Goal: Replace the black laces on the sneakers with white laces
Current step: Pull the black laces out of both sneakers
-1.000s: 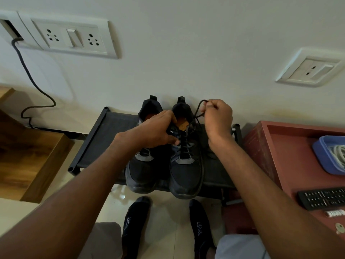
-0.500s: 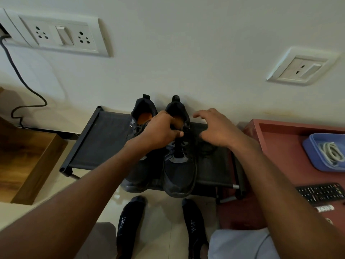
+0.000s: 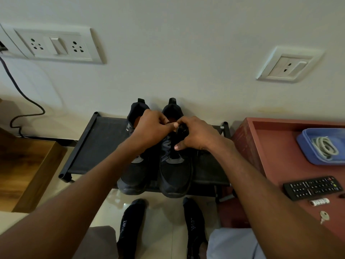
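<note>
A pale, smooth wall [image 3: 177, 43] fills the upper half of the frame, with a wide switch plate [image 3: 54, 44] at upper left and a smaller socket [image 3: 288, 65] at upper right. A dark cable [image 3: 22, 101] trails down the wall at the left edge.

Against the wall at centre stands a low black rack [image 3: 100, 146] with a fabric shelf and tube frame; bare shelf lies open to the left of the shoes and a narrower strip to their right. At right, touching the rack's corner, is a reddish desk [image 3: 270, 161] with a raised rim. At lower left sits a wooden block [image 3: 24, 165] with a grained top, and glossy floor [image 3: 164, 212] lies open between it and the rack.

The two black sneakers [image 3: 173, 176] stand side by side on the shelf, heels to the wall, toes overhanging the front edge, matte mesh with grey patches.

The left hand [image 3: 152, 128] curls its grip at the collar of the right-side shoe, fingers bent; what it pinches cannot be told. The right hand [image 3: 197, 134] curls round the dark tongue, thumb low on it.

On the desk, a blue plastic tray [image 3: 306, 144] holds the coiled white laces [image 3: 325, 147]; below lie a black remote [image 3: 313, 187], a small battery [image 3: 319, 201] and a key [image 3: 324, 216], each apart.

Two feet in black socks [image 3: 130, 227] stand on the floor below the rack.
</note>
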A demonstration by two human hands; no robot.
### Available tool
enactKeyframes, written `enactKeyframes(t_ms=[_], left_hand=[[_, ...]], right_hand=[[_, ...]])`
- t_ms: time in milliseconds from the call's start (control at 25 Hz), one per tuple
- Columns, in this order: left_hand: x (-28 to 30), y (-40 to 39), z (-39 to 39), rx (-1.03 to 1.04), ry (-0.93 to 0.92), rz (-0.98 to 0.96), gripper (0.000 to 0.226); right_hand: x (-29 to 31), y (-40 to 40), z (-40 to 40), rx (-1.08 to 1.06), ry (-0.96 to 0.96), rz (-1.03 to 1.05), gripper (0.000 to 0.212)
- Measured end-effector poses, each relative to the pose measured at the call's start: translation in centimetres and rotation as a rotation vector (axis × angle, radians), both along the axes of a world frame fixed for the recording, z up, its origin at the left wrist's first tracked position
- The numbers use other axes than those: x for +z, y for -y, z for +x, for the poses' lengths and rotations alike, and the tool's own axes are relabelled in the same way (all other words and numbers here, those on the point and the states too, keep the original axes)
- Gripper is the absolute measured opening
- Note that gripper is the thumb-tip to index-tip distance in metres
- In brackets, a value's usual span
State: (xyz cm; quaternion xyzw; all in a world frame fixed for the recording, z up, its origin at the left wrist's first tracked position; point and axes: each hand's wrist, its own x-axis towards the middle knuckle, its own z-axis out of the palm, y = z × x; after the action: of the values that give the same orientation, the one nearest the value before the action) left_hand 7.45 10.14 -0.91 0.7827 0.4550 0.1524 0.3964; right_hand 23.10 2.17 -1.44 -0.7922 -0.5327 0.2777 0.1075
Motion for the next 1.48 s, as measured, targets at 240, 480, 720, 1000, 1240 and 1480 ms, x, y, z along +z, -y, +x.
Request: enactKeyframes(t_ms=[240, 480, 720, 1000, 1240, 1480], left_hand=[[-1.7, -0.5, 1.0, -0.166, -0.229, 0.377, 0.023], [1.0, -0.1, 0.2, 0.256, 0.555, -0.473, 0.024], [-0.2, -1.3, 0.3, -0.131, -0.218, 0.315, 0.027], [2.0, -1.8, 0.0, 0.203, 0.615, -0.307, 0.022], [0.2, -2.2, -0.1, -0.09, 0.011, 0.252, 0.028], [-0.2, -1.8, 0.0, -0.1, -0.018, 0.284, 0.015]], right_hand=[[0.0, -0.2, -0.1, -0.002, 0.003, -0.01, 0.087], [-0.5, -0.6, 0.3, -0.033, -0.054, -0.008, 0.086], [-0.8, -0.9, 0.3, -0.031, -0.049, 0.001, 0.082], [-0.8, -0.7, 0.8, -0.058, -0.101, -0.014, 0.082], [-0.7, -0.7, 0.7, -0.061, -0.091, -0.013, 0.08], [-0.6, -0.6, 0.8, -0.071, -0.108, -0.014, 0.079]])
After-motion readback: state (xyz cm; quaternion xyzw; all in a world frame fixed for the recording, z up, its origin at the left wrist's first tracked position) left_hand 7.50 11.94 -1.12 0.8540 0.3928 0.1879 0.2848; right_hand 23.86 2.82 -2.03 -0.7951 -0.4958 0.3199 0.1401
